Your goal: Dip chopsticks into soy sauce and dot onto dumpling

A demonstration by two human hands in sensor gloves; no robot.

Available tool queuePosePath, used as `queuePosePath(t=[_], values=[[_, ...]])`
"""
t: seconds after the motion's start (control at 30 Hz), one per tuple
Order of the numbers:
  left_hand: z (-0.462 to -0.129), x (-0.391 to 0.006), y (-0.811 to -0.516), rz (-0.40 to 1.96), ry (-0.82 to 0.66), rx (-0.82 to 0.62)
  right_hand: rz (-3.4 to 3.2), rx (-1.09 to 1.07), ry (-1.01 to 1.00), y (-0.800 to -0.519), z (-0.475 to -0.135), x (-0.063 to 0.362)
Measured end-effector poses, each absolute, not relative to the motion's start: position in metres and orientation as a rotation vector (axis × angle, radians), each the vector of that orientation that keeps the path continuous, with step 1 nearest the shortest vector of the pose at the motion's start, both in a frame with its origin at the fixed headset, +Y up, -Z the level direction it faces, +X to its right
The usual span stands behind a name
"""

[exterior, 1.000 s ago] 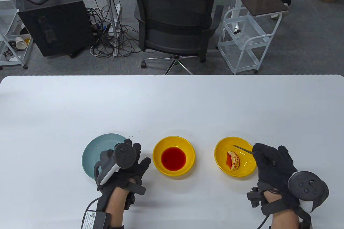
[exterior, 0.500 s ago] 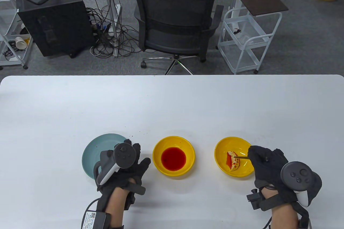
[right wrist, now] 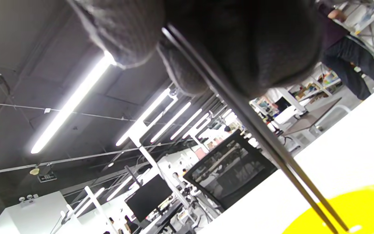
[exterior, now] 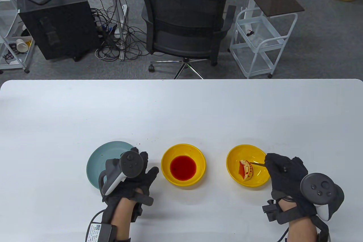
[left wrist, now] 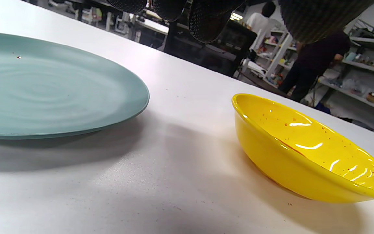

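**Chopstick tips held at the dumpling in the right bowl**

Nearest the table's front edge, the right hand [exterior: 285, 172] is seen clenched around a pair of dark chopsticks [exterior: 256, 163], which are grasped between its gloved fingers [right wrist: 128, 35] in the right wrist view. The sticks are pointed leftward over the rim of the right yellow bowl [exterior: 259, 151], and their tips are placed at the upper edge of the dumpling [exterior: 246, 170]; whether the tips are actually touching it cannot be told. The dumpling is lain in the middle of that bowl, and red marks are shown on it.

The left hand [exterior: 133, 174] is rested flat on the table [exterior: 181, 105], with fingers spread and nothing grasped. Part of the teal plate [exterior: 97, 158] is covered by it.

Between the two hands, the soy sauce bowl [exterior: 198, 155] is set, yellow like the other, and a round pool of red sauce [exterior: 183, 167] is held in it. It is placed just beside the left hand's thumb and well apart from the dumpling bowl.

Beyond the far edge of the table, a black office chair [exterior: 184, 26] is stood on the grey floor, and a white trolley [exterior: 262, 43] is positioned to its right.
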State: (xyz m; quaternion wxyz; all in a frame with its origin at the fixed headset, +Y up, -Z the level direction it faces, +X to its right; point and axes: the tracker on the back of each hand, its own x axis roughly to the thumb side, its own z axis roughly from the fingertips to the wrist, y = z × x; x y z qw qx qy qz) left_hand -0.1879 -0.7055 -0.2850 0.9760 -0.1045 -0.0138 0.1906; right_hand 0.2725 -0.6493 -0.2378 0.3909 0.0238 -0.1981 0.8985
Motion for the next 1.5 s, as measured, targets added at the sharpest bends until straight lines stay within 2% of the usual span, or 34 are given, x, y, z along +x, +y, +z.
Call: queuePosePath(t=[0.3, 0.63, 0.77, 0.87, 0.93, 1.0, 1.1, 1.2, 1.27, 1.4, 1.5], values=[[-0.285, -0.188, -0.706, 0.386, -0.026, -0.222, 2.357, 0.092, -0.388, -0.657, -0.243, 0.262], [-0.285, -0.188, -0.705, 0.388, -0.031, -0.221, 2.292, 0.091, -0.478, -0.647, -0.235, 0.271], [-0.282, -0.184, -0.7, 0.425, -0.069, -0.183, 2.223, 0.233, -0.593, -0.641, -0.229, 0.26], [-0.277, -0.171, -0.692, 0.503, -0.153, -0.097, 2.197, 0.38, -0.733, -0.635, -0.22, 0.241], [-0.271, -0.157, -0.686, 0.622, -0.239, -0.033, 2.212, 0.514, -0.81, -0.631, -0.211, 0.221], [-0.262, -0.14, -0.68, 0.775, -0.329, -0.044, 2.207, 0.646, -0.861, -0.628, -0.201, 0.197], [-0.247, -0.113, -0.678, 1.067, -0.48, -0.102, 2.17, 0.777, -0.866, -0.628, -0.191, 0.171], [-0.237, -0.093, -0.681, 1.359, -0.535, -0.233, 2.125, 0.884, -0.838, -0.633, -0.184, 0.147], [-0.232, -0.084, -0.685, 1.43, -0.529, -0.363, 2.122, 0.944, -0.852, -0.636, -0.181, 0.137], [-0.225, -0.072, -0.699, 1.547, -0.529, -0.531, 2.111, 0.999, -0.825, -0.641, -0.177, 0.124], [-0.224, -0.065, -0.711, 1.772, -0.502, -0.674, 2.129, 0.998, -0.849, -0.643, -0.176, 0.117]])
